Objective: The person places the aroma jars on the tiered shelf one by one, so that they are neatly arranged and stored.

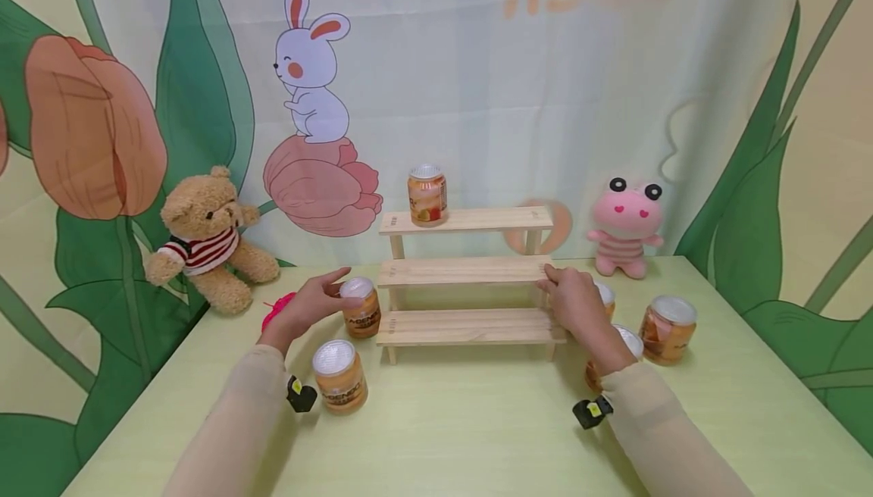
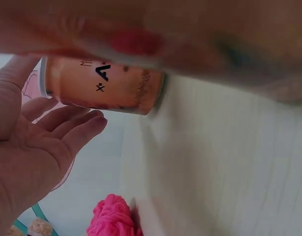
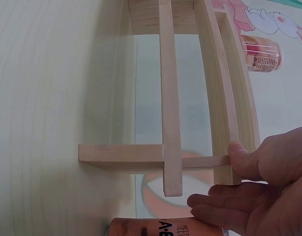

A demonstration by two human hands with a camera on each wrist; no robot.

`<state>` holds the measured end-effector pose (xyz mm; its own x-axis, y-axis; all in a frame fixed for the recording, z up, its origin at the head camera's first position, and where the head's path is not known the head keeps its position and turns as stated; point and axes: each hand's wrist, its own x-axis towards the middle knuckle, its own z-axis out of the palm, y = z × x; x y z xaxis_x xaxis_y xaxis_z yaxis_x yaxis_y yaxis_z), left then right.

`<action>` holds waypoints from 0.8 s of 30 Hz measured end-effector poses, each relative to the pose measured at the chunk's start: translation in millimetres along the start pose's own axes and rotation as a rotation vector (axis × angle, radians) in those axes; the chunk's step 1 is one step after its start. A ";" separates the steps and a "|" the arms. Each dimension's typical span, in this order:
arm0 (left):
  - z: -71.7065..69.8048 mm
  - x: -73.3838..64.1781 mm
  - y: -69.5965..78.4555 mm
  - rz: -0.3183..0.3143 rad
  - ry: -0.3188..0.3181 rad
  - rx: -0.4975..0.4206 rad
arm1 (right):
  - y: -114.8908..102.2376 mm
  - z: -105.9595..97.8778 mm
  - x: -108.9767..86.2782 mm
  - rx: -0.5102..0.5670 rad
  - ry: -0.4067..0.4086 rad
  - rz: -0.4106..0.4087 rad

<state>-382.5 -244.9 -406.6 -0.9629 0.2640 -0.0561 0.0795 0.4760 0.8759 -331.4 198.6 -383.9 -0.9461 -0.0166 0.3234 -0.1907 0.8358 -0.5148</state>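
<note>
A three-tier wooden display stand (image 1: 470,273) stands mid-table. My right hand (image 1: 578,304) is at the right end of its middle board; in the right wrist view the thumb (image 3: 242,160) lies on the board's front edge and the other fingers are around the end. My left hand (image 1: 310,307) is at an orange canned-fruit jar (image 1: 361,315) beside the stand's left end. Its thumb crosses near the jar's lid, and in the left wrist view the fingers (image 2: 82,132) extend loosely past the jar (image 2: 106,86). Contact there is unclear.
Another jar (image 1: 339,379) stands in front of the left one, and one (image 1: 427,198) sits on the top board. Several jars, including one (image 1: 668,330), stand on the right. A teddy bear (image 1: 211,243), a pink plush toy (image 1: 627,228) and pink yarn (image 2: 111,216) lie around.
</note>
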 end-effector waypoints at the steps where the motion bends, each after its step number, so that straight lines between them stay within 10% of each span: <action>1: 1.4 0.7 -1.4 -0.002 0.000 -0.005 | -0.1 -0.2 0.2 0.000 0.000 0.000; 24: 12.0 9.2 -18.0 -0.025 0.008 -0.063 | 0.0 1.0 0.1 -0.020 0.006 -0.005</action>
<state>-389.6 -241.0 -428.6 -0.9663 0.2461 -0.0749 0.0391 0.4283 0.9028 -331.7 198.0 -384.6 -0.9436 -0.0172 0.3306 -0.1897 0.8466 -0.4973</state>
